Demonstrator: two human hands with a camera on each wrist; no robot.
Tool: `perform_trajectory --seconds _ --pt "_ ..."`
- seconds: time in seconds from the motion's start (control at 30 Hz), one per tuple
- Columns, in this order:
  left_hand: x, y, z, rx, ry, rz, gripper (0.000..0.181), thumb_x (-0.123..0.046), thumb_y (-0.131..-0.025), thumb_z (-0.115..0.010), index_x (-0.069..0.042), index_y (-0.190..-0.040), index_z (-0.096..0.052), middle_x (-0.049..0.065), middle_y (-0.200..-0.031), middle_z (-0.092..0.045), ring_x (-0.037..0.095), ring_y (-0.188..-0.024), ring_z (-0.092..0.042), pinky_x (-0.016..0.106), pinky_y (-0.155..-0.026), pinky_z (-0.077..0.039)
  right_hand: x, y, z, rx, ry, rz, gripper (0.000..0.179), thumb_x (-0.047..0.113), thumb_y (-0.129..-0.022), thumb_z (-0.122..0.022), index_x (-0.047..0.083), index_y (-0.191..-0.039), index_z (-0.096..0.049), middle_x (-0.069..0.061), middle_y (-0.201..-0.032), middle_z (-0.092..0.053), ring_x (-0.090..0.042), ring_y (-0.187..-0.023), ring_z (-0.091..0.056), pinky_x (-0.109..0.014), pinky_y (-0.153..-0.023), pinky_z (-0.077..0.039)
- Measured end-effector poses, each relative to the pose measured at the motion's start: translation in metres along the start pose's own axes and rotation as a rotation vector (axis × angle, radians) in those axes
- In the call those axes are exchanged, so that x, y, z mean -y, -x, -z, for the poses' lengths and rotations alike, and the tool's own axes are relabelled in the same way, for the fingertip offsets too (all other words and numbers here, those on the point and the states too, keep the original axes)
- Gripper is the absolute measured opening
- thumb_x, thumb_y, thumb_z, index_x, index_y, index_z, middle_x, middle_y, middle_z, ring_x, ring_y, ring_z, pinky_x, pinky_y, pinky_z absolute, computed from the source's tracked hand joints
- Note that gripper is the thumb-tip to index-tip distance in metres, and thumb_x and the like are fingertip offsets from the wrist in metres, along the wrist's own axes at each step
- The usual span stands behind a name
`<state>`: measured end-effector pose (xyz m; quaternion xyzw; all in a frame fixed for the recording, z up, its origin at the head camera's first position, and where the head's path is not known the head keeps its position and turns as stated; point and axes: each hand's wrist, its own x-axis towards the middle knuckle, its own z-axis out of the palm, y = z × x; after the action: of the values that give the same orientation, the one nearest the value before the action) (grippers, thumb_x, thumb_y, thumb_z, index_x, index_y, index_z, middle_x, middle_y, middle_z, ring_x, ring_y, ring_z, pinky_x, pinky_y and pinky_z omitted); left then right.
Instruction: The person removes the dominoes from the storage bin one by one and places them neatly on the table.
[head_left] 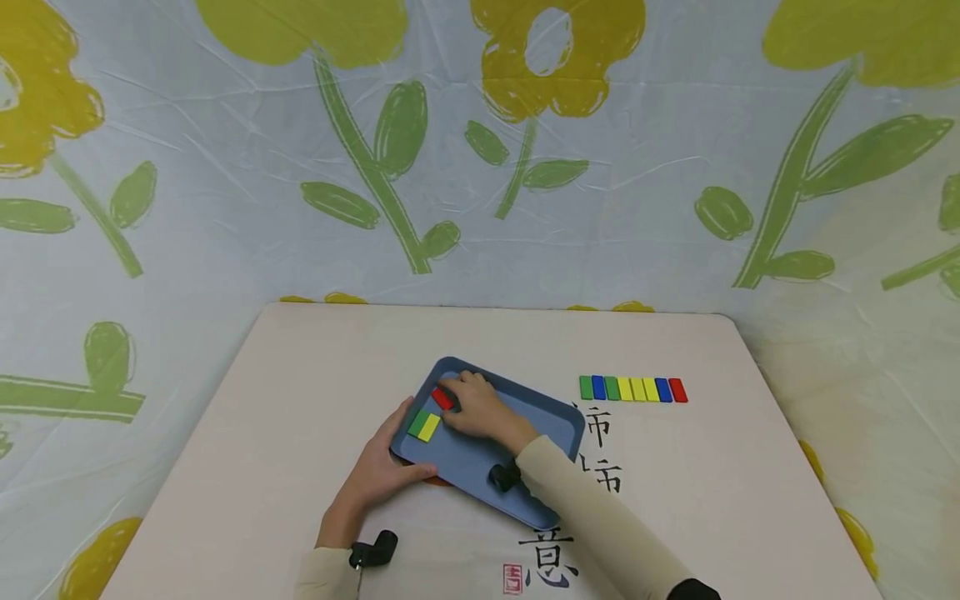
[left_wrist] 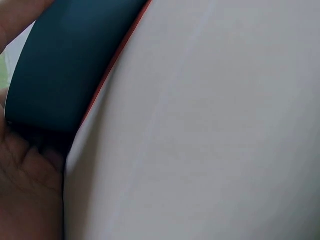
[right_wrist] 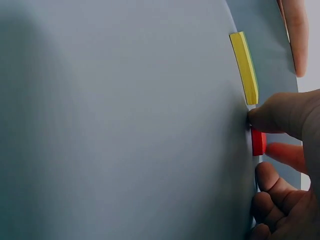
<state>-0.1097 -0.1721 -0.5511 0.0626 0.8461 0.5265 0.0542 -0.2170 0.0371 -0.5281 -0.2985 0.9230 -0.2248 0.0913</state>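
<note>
A blue tray lies at an angle across the middle of the table. My left hand grips its left corner, thumb along the near edge and fingers on the far side. In the left wrist view, the tray's dark outer wall sits within that hand. Inside the tray, my right hand pinches a red block between thumb and index finger. The right wrist view has the red block partly covered by the thumb. Close by, a green block and a yellow block lie side by side.
Right of the tray, a row of green, blue, yellow and red blocks lies on the table. Black brush characters and a red seal mark show near the tray. A red-orange edge peeks out beneath the tray.
</note>
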Motion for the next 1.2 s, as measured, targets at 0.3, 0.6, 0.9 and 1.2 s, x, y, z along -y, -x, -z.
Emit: perform_trajectory --seconds 0.3,0.6,0.9,1.2 --pt "0.002 -0.002 -0.002 -0.002 -0.009 -0.007 0.115 -0.037 -0.075 -0.093 -0.026 -0.166 -0.023 0.001 -0.17 -0.027 0.034 -0.157 -0.025 0.063 -0.122 -0.026 -0.004 0.002 0.002 -0.01 -0.038 0.015 0.048 0.028 -0.095 -0.071 0.012 -0.14 -0.063 -0.012 -0.123 -0.061 -0.022 -0.103 -0.054 -0.039 -0.088 -0.05" --pt "0.002 -0.002 -0.002 -0.003 -0.016 -0.011 0.116 -0.036 -0.075 -0.093 -0.025 -0.166 -0.023 0.002 -0.17 -0.027 0.033 -0.157 -0.025 0.062 -0.123 -0.026 -0.007 0.011 0.01 -0.007 -0.191 0.003 0.051 0.028 -0.095 -0.073 0.011 -0.141 -0.06 -0.015 -0.135 -0.056 -0.028 -0.119 -0.054 -0.046 -0.1 -0.051" --pt "0.001 -0.001 -0.001 -0.007 -0.014 -0.006 0.115 -0.035 -0.074 -0.094 -0.024 -0.165 -0.024 0.004 -0.17 -0.028 0.034 -0.157 -0.025 0.064 -0.123 -0.025 -0.016 0.022 0.026 -0.061 -0.312 0.069 0.053 0.023 -0.093 -0.076 0.005 -0.14 -0.058 -0.004 -0.115 -0.067 -0.015 -0.101 -0.062 -0.034 -0.089 -0.056" --pt "0.002 0.0 -0.001 -0.006 -0.009 0.013 0.115 -0.037 -0.074 -0.093 -0.028 -0.165 -0.023 0.004 -0.17 -0.027 0.034 -0.157 -0.024 0.064 -0.123 -0.024 -0.029 0.038 0.047 -0.09 -0.344 0.06 0.05 0.021 -0.093 -0.078 0.007 -0.138 -0.06 -0.003 -0.116 -0.068 -0.016 -0.102 -0.062 -0.034 -0.089 -0.056"
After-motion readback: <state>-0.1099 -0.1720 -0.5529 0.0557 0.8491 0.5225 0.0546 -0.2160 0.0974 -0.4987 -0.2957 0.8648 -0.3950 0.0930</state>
